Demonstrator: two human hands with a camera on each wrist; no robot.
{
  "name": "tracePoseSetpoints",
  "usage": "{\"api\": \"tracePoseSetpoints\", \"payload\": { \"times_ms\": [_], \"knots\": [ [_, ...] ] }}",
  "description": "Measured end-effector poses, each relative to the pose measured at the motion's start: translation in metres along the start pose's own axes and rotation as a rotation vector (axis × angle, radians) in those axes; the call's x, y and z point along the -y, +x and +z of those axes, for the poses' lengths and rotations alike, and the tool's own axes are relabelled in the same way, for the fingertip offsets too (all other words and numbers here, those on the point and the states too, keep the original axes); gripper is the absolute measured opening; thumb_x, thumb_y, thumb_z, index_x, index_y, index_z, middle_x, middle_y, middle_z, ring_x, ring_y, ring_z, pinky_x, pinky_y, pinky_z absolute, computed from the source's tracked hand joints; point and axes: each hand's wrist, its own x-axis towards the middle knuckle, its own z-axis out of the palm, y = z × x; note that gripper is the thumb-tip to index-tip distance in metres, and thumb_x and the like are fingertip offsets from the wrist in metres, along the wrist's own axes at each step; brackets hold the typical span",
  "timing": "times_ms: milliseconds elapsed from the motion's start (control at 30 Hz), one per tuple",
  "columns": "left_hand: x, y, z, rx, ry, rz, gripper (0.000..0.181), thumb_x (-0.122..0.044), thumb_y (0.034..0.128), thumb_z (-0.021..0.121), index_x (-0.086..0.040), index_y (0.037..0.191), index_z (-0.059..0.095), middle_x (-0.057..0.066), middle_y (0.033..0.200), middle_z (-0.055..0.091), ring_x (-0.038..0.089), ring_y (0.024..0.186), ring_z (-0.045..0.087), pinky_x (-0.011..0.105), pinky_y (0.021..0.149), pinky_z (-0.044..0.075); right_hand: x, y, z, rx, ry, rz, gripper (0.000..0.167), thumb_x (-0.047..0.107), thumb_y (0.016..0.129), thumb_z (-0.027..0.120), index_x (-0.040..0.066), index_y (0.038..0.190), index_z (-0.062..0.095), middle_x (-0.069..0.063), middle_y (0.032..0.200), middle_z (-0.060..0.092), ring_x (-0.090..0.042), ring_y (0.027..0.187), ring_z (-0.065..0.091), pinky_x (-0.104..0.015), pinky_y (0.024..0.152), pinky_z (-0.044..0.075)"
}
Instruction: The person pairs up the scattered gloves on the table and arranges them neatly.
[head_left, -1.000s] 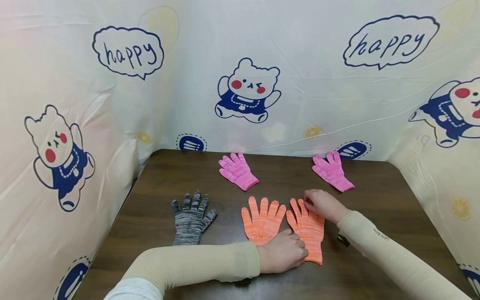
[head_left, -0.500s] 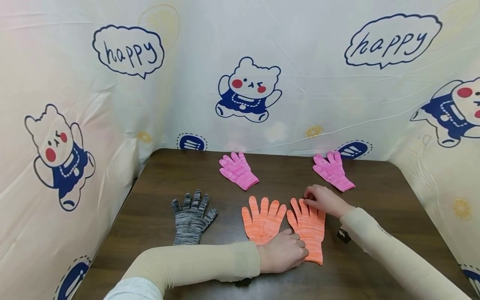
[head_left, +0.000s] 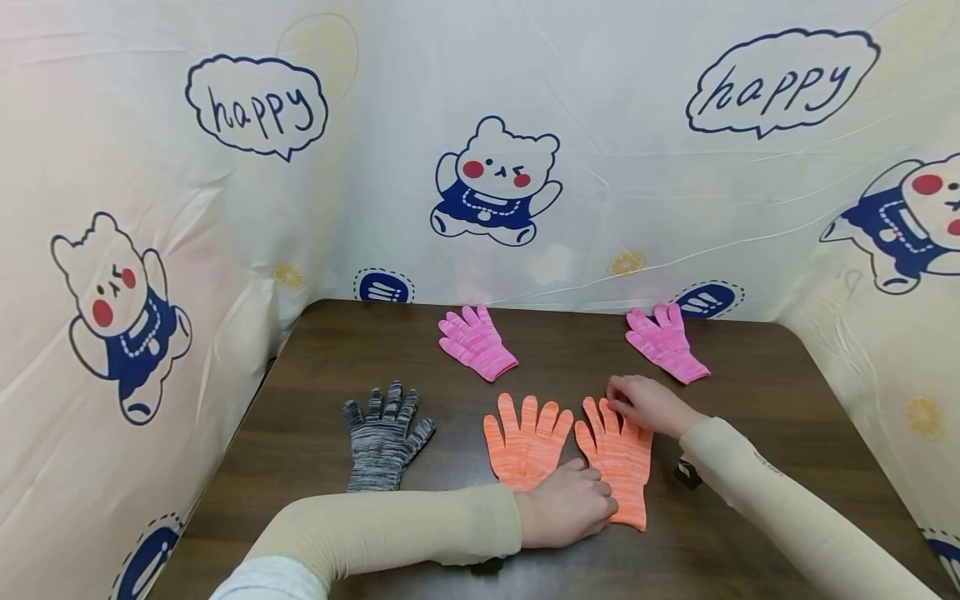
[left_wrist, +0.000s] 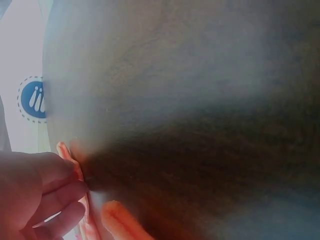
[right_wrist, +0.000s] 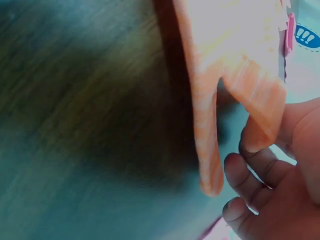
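Observation:
Two orange knit gloves lie side by side mid-table. My left hand reaches over the lower part of the left orange glove and pinches the near-left edge of the right orange glove. In the left wrist view, curled fingers meet that orange edge. My right hand pinches a fingertip of the right orange glove at its far end. The right wrist view shows a finger of this orange glove bent between my fingertips, with another glove finger hanging straight beside it.
A grey-black glove lies on the left, its cuff hidden by my left sleeve. Two pink gloves, one further right, lie along the back of the brown table. A printed curtain surrounds the table.
My right hand and forearm have shifted very slightly. Both hands stay at the right orange glove, and the other gloves lie as before.

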Motion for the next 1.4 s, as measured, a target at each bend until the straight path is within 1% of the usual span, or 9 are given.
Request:
{"api": "tracePoseSetpoints", "payload": {
  "times_ms": [200, 333, 533, 667, 800, 967, 1200, 1267, 1400],
  "knots": [
    [0.001, -0.001, 0.002, -0.015, 0.012, 0.012, 0.015, -0.035, 0.1052, 0.062, -0.034, 0.1, 0.076, -0.018, 0.093, 0.067, 0.004, 0.085, 0.056, 0.022, 0.072, 0.034, 0.001, -0.001, -0.004, -0.013, 0.034, -0.003, 0.006, 0.014, 0.1, 0.069, 0.014, 0.1, 0.064, 0.004, 0.084, 0.058, -0.014, 0.076, 0.054, -0.029, 0.068, 0.051],
    [0.003, -0.003, 0.004, -0.029, 0.006, 0.024, 0.016, -0.035, 0.1057, 0.06, -0.034, 0.101, 0.075, -0.018, 0.093, 0.067, 0.004, 0.084, 0.055, 0.021, 0.07, 0.031, 0.001, -0.002, -0.01, -0.005, 0.059, 0.013, 0.005, 0.015, 0.101, 0.068, 0.014, 0.101, 0.063, 0.002, 0.085, 0.058, -0.014, 0.076, 0.055, -0.029, 0.067, 0.052],
    [0.005, -0.006, 0.0, -0.068, -0.035, 0.033, 0.016, -0.033, 0.1059, 0.06, -0.032, 0.101, 0.075, -0.018, 0.092, 0.067, 0.003, 0.084, 0.054, 0.02, 0.071, 0.029, 0.003, -0.004, -0.018, 0.005, 0.105, 0.057, 0.005, 0.016, 0.102, 0.066, 0.013, 0.102, 0.062, 0.0, 0.085, 0.058, -0.015, 0.074, 0.055, -0.029, 0.065, 0.052],
    [0.007, -0.008, -0.003, -0.11, -0.024, 0.035, 0.016, -0.033, 0.1055, 0.06, -0.032, 0.099, 0.075, -0.018, 0.092, 0.067, 0.003, 0.084, 0.054, 0.02, 0.071, 0.031, 0.005, -0.006, -0.022, -0.025, 0.101, 0.049, 0.005, 0.016, 0.102, 0.066, 0.012, 0.102, 0.063, 0.0, 0.084, 0.058, -0.015, 0.072, 0.054, -0.029, 0.064, 0.052],
    [0.008, -0.011, -0.007, -0.13, -0.011, 0.033, 0.015, -0.033, 0.1049, 0.061, -0.032, 0.098, 0.074, -0.018, 0.091, 0.067, 0.004, 0.084, 0.054, 0.021, 0.072, 0.031, 0.006, -0.006, -0.025, -0.042, 0.107, 0.032, 0.005, 0.014, 0.101, 0.066, 0.011, 0.101, 0.062, 0.0, 0.083, 0.057, -0.014, 0.071, 0.054, -0.029, 0.062, 0.051],
    [0.011, -0.017, -0.009, -0.12, -0.02, 0.022, 0.014, -0.032, 0.1048, 0.062, -0.031, 0.099, 0.075, -0.018, 0.092, 0.067, 0.004, 0.084, 0.052, 0.021, 0.073, 0.03, 0.011, -0.007, -0.029, -0.048, 0.105, 0.01, 0.005, 0.014, 0.101, 0.067, 0.012, 0.099, 0.062, 0.001, 0.082, 0.057, -0.014, 0.071, 0.053, -0.028, 0.062, 0.05],
    [0.014, -0.029, -0.014, -0.146, -0.011, 0.005, 0.014, -0.034, 0.1043, 0.063, -0.031, 0.098, 0.074, -0.018, 0.092, 0.067, 0.005, 0.084, 0.052, 0.021, 0.074, 0.033, 0.024, -0.004, -0.033, -0.052, 0.081, -0.016, 0.006, 0.014, 0.101, 0.067, 0.013, 0.098, 0.062, 0.002, 0.081, 0.056, -0.013, 0.068, 0.053, -0.028, 0.06, 0.049],
    [0.015, -0.033, -0.017, -0.138, -0.029, -0.003, 0.012, -0.034, 0.104, 0.064, -0.031, 0.098, 0.074, -0.017, 0.092, 0.067, 0.005, 0.085, 0.052, 0.02, 0.073, 0.032, 0.026, -0.002, -0.034, -0.051, 0.077, -0.031, 0.006, 0.014, 0.101, 0.066, 0.012, 0.098, 0.062, 0.002, 0.081, 0.056, -0.012, 0.068, 0.052, -0.028, 0.06, 0.049],
    [0.019, -0.042, -0.021, -0.115, -0.058, -0.024, 0.012, -0.033, 0.1041, 0.064, -0.03, 0.099, 0.074, -0.017, 0.094, 0.068, 0.005, 0.089, 0.054, 0.02, 0.073, 0.03, 0.032, 0.002, -0.036, -0.041, 0.068, -0.028, 0.006, 0.016, 0.101, 0.067, 0.013, 0.098, 0.062, 0.002, 0.082, 0.057, -0.013, 0.07, 0.053, -0.028, 0.061, 0.05]
  ]
}}
